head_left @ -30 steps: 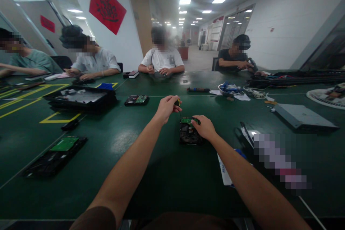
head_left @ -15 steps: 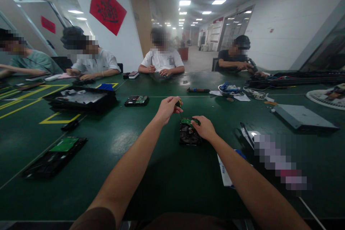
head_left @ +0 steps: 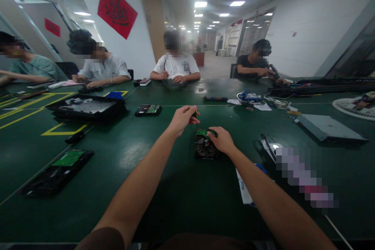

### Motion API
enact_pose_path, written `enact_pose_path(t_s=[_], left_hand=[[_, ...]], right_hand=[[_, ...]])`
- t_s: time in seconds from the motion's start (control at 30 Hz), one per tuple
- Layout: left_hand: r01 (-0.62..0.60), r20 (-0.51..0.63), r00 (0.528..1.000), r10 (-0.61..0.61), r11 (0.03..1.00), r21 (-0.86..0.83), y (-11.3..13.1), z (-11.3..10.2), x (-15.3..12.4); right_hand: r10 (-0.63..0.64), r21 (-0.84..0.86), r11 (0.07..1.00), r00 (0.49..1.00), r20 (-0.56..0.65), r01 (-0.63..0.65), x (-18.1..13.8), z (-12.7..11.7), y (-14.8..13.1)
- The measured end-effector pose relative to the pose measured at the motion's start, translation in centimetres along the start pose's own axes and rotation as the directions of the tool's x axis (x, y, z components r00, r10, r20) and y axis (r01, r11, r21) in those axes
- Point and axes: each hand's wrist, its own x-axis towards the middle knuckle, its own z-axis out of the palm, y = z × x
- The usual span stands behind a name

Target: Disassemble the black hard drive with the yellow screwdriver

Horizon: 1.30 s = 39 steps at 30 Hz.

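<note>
A black hard drive [head_left: 206, 149] with a green circuit board at its far end lies flat on the dark green table in front of me. My left hand [head_left: 185, 118] is closed around the yellow-and-black handle of a screwdriver [head_left: 195, 114]. The thin shaft points down at the drive's far left corner; whether its tip touches a screw is too small to tell. My right hand [head_left: 222, 139] grips the drive's right side, thumb over the board and fingers at the far right edge.
Left lie another drive-like unit with a green board [head_left: 60, 170], a smaller drive [head_left: 148, 110] and a black tray [head_left: 86, 106]. To the right are a blue-and-white packet [head_left: 244, 187], a grey metal box [head_left: 329, 128] and a bowl of blue cables [head_left: 249, 97]. Several people sit across the table.
Both hands and the hard drive hold nearly the same place. The left hand has shifted only slightly about the screwdriver handle.
</note>
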Motion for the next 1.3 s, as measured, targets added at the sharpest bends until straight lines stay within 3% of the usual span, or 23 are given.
enact_pose_path(t_s=[0.7,1.3], left_hand=[[0.048,0.008,0.999,-0.048,0.999,-0.014,0.6,-0.4,-0.2],[-0.021,-0.022,1.000,0.021,0.999,0.026,-0.9,0.2,0.1]], right_hand=[[-0.010,-0.004,1.000,1.000,0.007,0.010,0.0,-0.1,0.0],[-0.013,0.007,1.000,1.000,-0.014,0.013,0.0,0.4,0.4]])
